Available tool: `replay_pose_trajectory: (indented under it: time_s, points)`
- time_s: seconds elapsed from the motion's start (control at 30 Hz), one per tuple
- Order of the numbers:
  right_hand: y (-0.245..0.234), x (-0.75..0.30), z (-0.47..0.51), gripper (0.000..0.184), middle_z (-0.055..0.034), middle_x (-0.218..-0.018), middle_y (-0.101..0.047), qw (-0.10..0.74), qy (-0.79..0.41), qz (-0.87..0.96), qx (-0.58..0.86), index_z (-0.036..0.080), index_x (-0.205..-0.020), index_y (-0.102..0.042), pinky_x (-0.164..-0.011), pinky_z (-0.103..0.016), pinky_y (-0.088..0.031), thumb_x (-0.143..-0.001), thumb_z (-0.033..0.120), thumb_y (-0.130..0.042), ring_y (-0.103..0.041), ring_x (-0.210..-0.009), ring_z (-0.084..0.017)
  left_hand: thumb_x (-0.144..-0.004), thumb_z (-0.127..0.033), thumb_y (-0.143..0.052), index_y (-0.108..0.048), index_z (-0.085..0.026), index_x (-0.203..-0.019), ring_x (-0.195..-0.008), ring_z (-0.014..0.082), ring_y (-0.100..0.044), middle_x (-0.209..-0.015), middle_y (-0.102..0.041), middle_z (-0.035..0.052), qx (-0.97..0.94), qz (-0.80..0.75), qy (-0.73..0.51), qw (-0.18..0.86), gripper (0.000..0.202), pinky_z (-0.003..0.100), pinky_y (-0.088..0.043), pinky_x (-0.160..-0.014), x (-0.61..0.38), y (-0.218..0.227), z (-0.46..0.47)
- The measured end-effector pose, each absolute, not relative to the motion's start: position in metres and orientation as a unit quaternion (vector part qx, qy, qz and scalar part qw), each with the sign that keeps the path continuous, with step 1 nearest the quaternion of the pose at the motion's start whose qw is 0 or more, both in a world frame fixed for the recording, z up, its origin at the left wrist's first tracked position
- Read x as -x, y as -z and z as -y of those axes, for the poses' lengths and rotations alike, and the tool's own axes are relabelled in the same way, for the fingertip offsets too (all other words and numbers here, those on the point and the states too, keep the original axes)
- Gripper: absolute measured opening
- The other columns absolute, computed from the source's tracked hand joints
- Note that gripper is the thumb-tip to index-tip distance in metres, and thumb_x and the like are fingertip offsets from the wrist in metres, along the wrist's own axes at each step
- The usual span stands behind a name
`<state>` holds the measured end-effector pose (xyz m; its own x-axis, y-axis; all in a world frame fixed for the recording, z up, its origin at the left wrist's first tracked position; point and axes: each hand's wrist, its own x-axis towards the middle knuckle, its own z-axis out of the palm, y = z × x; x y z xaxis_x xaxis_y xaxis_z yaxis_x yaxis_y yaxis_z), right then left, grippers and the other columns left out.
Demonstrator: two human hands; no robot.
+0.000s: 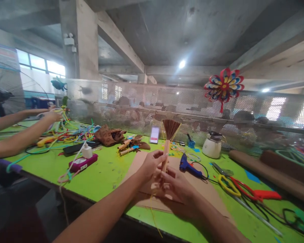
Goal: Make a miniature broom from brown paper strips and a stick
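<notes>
A fan-shaped brown pleated piece [171, 129] on a slim tan handle [166, 152] stands nearly upright between my hands. My left hand [152, 165] pinches the handle from the left with thumb and fingers. Lower down, my right hand [178, 184] has its fingers closed around the handle's bottom end; small details there are blurred. Thin yellow string [153, 216] trails below the hands toward the table edge. Beneath them lies a sheet of brown cardboard [139, 160]. A blue glue gun [190, 168] rests just right of the handle.
Yellow-handled scissors [229, 185] and a red-handled tool [267, 194] lie at right, with cables. A white pot [212, 145] and a phone [154, 135] stand farther back. Left are a purple power strip [83, 163], rolled brown pieces [128, 145] and another person's hands [53, 115] over colourful strips.
</notes>
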<state>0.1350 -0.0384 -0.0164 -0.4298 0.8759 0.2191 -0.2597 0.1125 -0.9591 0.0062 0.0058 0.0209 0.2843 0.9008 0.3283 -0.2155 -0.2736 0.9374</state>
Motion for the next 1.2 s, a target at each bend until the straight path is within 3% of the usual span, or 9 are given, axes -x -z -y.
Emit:
replay_pose_trajectory:
  time_s: [0.1,0.17,0.43,0.73,0.8,0.87,0.97,1.1,1.2]
  points:
    - [0.03,-0.13,0.035,0.043,0.002,-0.051,-0.059,0.437,-0.645,0.557,0.288,0.014,-0.098,-0.057,-0.039,-0.018,-0.036,-0.079,0.053,-0.06,-0.048,-0.037,-0.008,-0.068,-0.043,-0.07,-0.061,-0.012,-0.077,-0.066,0.0138,-0.053,-0.07,-0.059,0.0022,-0.591,-0.28,-0.53,0.54,0.033,0.025,-0.041,-0.061,-0.004,-0.02,-0.008]
    - [0.036,-0.127,0.035,0.046,0.0041,-0.043,-0.055,0.427,-0.658,0.55,0.284,0.013,-0.098,-0.055,-0.035,-0.015,-0.028,-0.08,0.055,-0.057,-0.039,-0.03,-0.005,-0.07,-0.043,-0.069,-0.062,-0.012,-0.077,-0.064,0.0126,-0.052,-0.069,-0.059,0.0022,-0.587,-0.273,-0.526,0.551,0.033,0.024,-0.041,-0.06,-0.004,-0.018,-0.01]
    - [0.043,-0.121,0.043,0.046,0.0,-0.047,-0.062,0.404,-0.735,0.482,0.256,0.012,-0.103,-0.051,-0.032,-0.014,-0.029,-0.077,0.047,-0.065,-0.045,-0.029,-0.007,-0.064,-0.041,-0.074,-0.06,-0.013,-0.071,-0.058,0.012,-0.054,-0.065,-0.058,0.0017,-0.517,-0.25,-0.537,0.618,0.032,0.025,-0.042,-0.06,-0.006,-0.013,-0.014]
    - [0.052,-0.118,0.044,0.061,-0.0064,-0.048,-0.065,0.345,-0.74,0.516,0.26,0.007,-0.102,-0.057,-0.028,-0.015,-0.025,-0.074,0.061,-0.06,-0.047,-0.025,-0.01,-0.072,-0.039,-0.068,-0.051,-0.016,-0.076,-0.063,0.0142,-0.061,-0.07,-0.064,0.0054,-0.473,-0.254,-0.547,0.642,0.029,0.027,-0.047,-0.067,-0.005,-0.02,-0.007]
    - [0.053,-0.117,0.046,0.058,-0.0055,-0.045,-0.064,0.338,-0.738,0.526,0.255,0.007,-0.096,-0.061,-0.037,-0.019,-0.036,-0.074,0.06,-0.06,-0.047,-0.027,-0.008,-0.074,-0.039,-0.066,-0.048,-0.016,-0.078,-0.065,0.0171,-0.064,-0.07,-0.066,0.0069,-0.469,-0.256,-0.547,0.644,0.029,0.031,-0.049,-0.069,-0.005,-0.023,-0.004]
    - [0.054,-0.116,0.047,0.051,-0.0033,-0.043,-0.063,0.348,-0.735,0.529,0.244,0.008,-0.089,-0.065,-0.057,-0.026,-0.046,-0.076,0.058,-0.06,-0.049,-0.029,-0.007,-0.076,-0.039,-0.064,-0.045,-0.017,-0.077,-0.064,0.0192,-0.065,-0.066,-0.064,0.0058,-0.468,-0.255,-0.548,0.644,0.029,0.033,-0.05,-0.067,-0.005,-0.025,-0.002]
    - [0.057,-0.114,0.047,0.048,-0.0014,-0.041,-0.061,0.343,-0.738,0.535,0.227,0.01,-0.087,-0.066,-0.075,-0.032,-0.046,-0.077,0.056,-0.059,-0.052,-0.032,-0.009,-0.076,-0.039,-0.063,-0.044,-0.017,-0.077,-0.064,0.0202,-0.066,-0.068,-0.062,0.0045,-0.467,-0.256,-0.548,0.645,0.029,0.03,-0.05,-0.06,-0.006,-0.026,0.0]
    - [0.056,-0.115,0.051,0.053,-0.0035,-0.048,-0.063,0.298,-0.737,0.545,0.267,0.01,-0.09,-0.067,-0.053,-0.023,-0.042,-0.076,0.06,-0.057,-0.053,-0.036,-0.009,-0.077,-0.038,-0.061,-0.046,-0.017,-0.079,-0.057,0.0144,-0.062,-0.071,-0.06,0.0036,-0.481,-0.265,-0.555,0.624,0.026,0.025,-0.044,-0.053,-0.005,-0.023,-0.005]
    - [0.036,-0.125,0.064,0.043,-0.0024,-0.062,-0.067,0.209,-0.657,0.656,0.308,0.015,-0.09,-0.071,-0.049,-0.018,-0.036,-0.078,0.055,-0.059,-0.054,-0.048,-0.008,-0.078,-0.035,-0.059,-0.048,-0.017,-0.079,-0.051,0.0094,-0.056,-0.069,-0.059,0.0013,-0.481,-0.281,-0.577,0.597,0.022,0.023,-0.042,-0.052,-0.002,-0.021,-0.012]
